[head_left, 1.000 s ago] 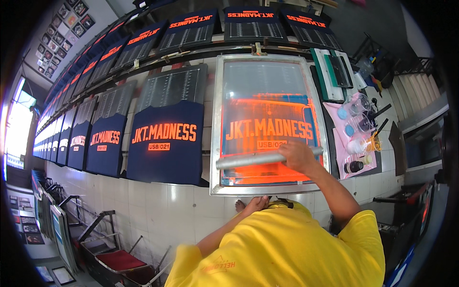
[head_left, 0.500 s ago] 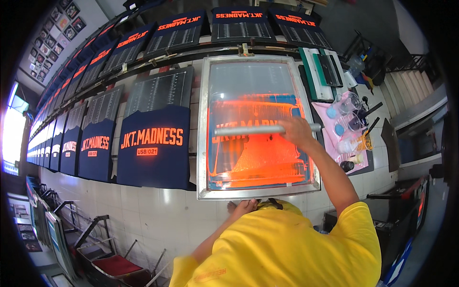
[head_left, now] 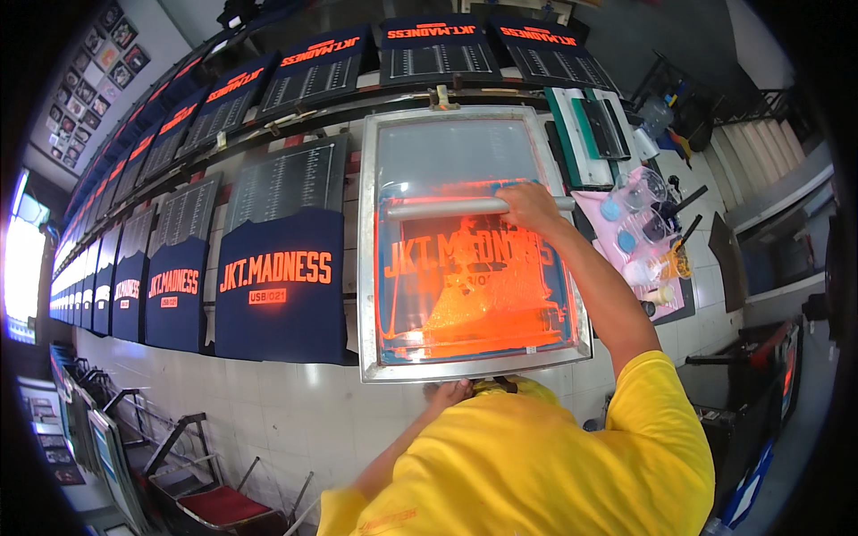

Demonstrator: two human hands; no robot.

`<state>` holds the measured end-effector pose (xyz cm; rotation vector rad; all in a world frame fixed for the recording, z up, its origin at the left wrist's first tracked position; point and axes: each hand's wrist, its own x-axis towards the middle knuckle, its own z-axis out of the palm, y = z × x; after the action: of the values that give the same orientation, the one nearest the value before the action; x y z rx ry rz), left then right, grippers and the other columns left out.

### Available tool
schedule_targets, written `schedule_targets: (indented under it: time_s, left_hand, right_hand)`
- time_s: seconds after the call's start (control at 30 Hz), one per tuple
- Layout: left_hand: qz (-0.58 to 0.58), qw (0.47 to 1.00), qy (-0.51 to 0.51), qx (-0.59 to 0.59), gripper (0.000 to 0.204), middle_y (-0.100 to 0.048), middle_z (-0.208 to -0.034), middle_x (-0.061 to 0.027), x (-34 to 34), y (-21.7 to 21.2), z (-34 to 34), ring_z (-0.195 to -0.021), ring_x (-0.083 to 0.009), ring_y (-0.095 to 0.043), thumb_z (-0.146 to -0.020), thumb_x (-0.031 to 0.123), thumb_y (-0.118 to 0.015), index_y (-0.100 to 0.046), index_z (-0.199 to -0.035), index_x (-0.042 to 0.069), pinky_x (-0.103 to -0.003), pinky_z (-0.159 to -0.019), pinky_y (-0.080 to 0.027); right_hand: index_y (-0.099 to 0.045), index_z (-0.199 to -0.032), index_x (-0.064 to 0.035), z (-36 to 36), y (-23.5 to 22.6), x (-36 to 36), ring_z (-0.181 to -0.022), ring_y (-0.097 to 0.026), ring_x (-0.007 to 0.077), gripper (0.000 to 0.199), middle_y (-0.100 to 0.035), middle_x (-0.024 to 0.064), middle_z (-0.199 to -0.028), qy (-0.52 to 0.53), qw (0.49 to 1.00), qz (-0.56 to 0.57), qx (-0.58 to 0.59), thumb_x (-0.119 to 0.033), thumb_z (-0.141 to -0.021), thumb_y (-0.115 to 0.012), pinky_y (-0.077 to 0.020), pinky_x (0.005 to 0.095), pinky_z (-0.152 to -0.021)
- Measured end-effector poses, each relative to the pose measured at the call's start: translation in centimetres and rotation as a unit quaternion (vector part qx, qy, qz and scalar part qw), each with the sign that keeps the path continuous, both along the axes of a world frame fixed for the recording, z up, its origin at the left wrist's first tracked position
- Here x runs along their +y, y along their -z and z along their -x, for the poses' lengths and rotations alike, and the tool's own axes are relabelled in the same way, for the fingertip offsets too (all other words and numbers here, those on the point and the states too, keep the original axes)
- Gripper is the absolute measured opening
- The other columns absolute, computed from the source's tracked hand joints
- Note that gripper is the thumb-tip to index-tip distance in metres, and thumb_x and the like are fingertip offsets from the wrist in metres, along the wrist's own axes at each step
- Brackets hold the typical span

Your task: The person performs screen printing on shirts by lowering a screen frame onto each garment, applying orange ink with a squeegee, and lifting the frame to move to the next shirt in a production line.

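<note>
The right hand grips a squeegee, a framed screen beneath it; the left hand's grasp is unclear.

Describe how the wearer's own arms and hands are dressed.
The yellow shirt has short sleeves, leaving both forearms bare; a faint reddish print marks it near the lower edge. The right hand wears no glove, and its wrist shows no watch. The left hand, partly hidden, shows no glove either.
</note>
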<state>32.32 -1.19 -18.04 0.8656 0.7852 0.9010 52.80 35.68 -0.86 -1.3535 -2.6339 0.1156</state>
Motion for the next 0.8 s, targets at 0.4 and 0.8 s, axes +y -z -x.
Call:
schedule_targets:
  time_s: [0.4, 0.8]
  left_hand:
    - [0.095, 0.992, 0.027, 0.072, 0.050, -0.038, -0.075, 0.0042, 0.2, -4.8, 0.3, -0.068, -0.0094, -0.034, -0.101, 0.057, -0.041, -0.043, -0.079, 0.011, -0.027, -0.062, -0.034]
    - [0.092, 0.986, 0.052, 0.128, 0.050, -0.045, -0.072, 0.0025, 0.3, -1.7, 0.9, -0.066, -0.0099, -0.038, -0.106, 0.047, -0.037, -0.049, -0.079, 0.007, -0.026, -0.064, -0.035]
  right_hand:
    - [-0.067, -0.093, -0.0115, -0.9, -0.7, -10.7, -0.082, -0.067, 0.0329, 0.024, -0.069, 0.0096, -0.085, 0.018, 0.998, 0.066, 0.003, -0.019, -0.071, -0.073, -0.0521, 0.0481, -0.072]
    - [-0.058, -0.091, -0.0055, -1.4, 1.2, -26.3, -0.084, -0.060, 0.0240, 0.017, -0.060, 0.0059, -0.094, -0.019, 0.996, -0.071, 0.056, -0.011, -0.075, -0.059, -0.0486, 0.0365, -0.072]
